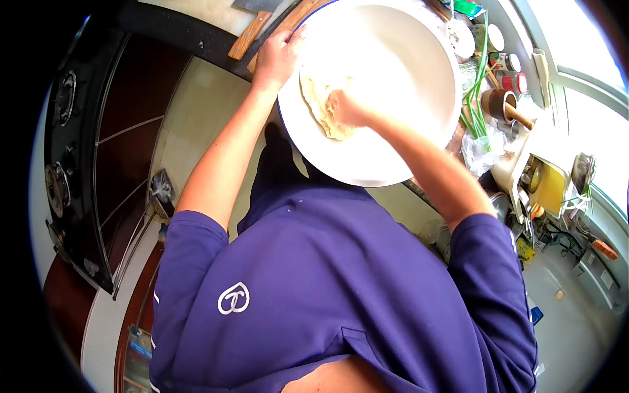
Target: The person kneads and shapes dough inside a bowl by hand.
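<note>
Viewing the scene through the head camera, I locate the large white basin at the far centre, directly in front of the person. The dough lies inside it, left of the basin's middle, as a pale yellow, irregular, flattened mass. The left hand grasps the basin's rim at the far left, with the forearm extended. The right hand is clenched, knuckles against the right part of the dough; I cannot tell whether any dough is enclosed in the fist.

Left of the basin, I note a knife with a wooden handle, positioned near the left hand. Right of the basin, green onions lie lengthwise, with a clear plastic bag at their near end. Farther right stand a red-lidded jar and a brown mortar, with a wooden pestle leaning out of it. A black stove occupies the far left side.
</note>
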`<state>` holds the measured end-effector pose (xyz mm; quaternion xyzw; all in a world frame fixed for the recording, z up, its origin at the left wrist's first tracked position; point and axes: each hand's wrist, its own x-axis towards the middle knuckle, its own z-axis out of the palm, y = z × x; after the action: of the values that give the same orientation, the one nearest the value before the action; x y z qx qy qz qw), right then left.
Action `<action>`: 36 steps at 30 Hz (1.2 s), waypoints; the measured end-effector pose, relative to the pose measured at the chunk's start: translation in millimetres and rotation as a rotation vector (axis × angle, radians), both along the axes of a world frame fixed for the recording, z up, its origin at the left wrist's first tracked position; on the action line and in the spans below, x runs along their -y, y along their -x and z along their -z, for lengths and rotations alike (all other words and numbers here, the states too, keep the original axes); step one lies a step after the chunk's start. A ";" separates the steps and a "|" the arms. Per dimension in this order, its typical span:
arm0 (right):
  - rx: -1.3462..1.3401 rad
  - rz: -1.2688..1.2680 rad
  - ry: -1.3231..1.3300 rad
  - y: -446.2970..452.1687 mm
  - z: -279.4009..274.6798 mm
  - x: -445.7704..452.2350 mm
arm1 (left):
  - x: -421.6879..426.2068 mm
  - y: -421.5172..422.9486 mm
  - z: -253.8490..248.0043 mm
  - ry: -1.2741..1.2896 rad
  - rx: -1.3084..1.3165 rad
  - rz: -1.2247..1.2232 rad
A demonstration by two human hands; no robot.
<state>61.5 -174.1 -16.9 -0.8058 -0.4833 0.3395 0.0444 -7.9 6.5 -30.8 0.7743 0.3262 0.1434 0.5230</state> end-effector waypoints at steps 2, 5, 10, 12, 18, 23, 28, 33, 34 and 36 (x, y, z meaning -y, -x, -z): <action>0.140 0.102 -0.584 14.6 14.0 38.3 | 1.5 -1.5 3.8 -0.013 0.015 -0.045; 0.208 0.108 -0.699 -0.2 -27.4 9.3 | -0.1 -0.6 -2.0 -0.034 -0.026 -0.007; 0.187 0.145 -0.318 -20.9 -6.5 -65.6 | -2.3 -1.7 4.2 -0.098 -0.040 -0.051; 0.128 0.140 -0.260 -18.8 0.9 -61.7 | 1.5 -0.2 5.9 -0.078 -0.039 -0.032; -0.025 0.001 -0.588 -20.0 -39.0 40.3 | -0.3 -0.6 1.0 -0.070 -0.048 -0.015; 0.171 0.068 -0.340 -8.8 -72.5 115.4 | -2.4 -0.6 5.3 -0.081 -0.007 -0.012; 0.213 0.189 -0.273 1.1 -65.0 68.5 | -1.7 -2.7 4.5 -0.033 0.014 0.012; 0.371 0.293 -0.486 31.6 -20.8 62.9 | -1.3 -1.3 0.0 0.015 0.020 0.031; 0.425 0.216 -0.523 25.4 -15.6 69.0 | -0.7 -4.3 -2.2 0.029 0.033 0.031; 0.442 0.200 -0.629 9.2 -2.6 65.4 | 0.4 -1.1 -5.1 0.059 0.036 0.026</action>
<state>52.3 -239.5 -14.3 -0.8496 -0.4806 -0.0129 0.2170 -6.7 6.1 -25.7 0.7598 0.3108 0.1410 0.5534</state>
